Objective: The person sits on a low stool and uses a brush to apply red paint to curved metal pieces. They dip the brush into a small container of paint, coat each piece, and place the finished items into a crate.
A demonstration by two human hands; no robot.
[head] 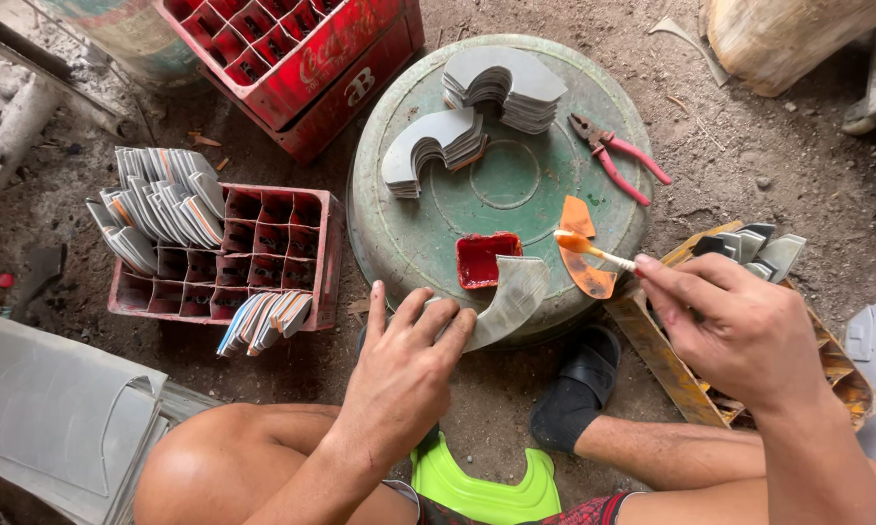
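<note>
From the head view, the left hand (404, 374) pins a curved grey metal piece (508, 301) against the overturned green basin (409, 238), beside a small red tray (487, 258). The right hand (735, 331) pinches a brush (594, 250), its orange tip above an orange-coated piece (582, 255).

Red paint tray (488, 259), prob. orange-tipped brush (591, 249)

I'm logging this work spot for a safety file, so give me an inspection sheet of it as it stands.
Surface: upturned green basin on dirt floor.
Job's things: left hand holds curved metal piece; right hand holds orange-tipped brush; red paint tray.
Clutter: two grey stacks, pliers, orange scrap.
Hands: both gripping.
Cables: nothing seen.
Surroundings: red crates, yellow crate, black sandal.
</note>
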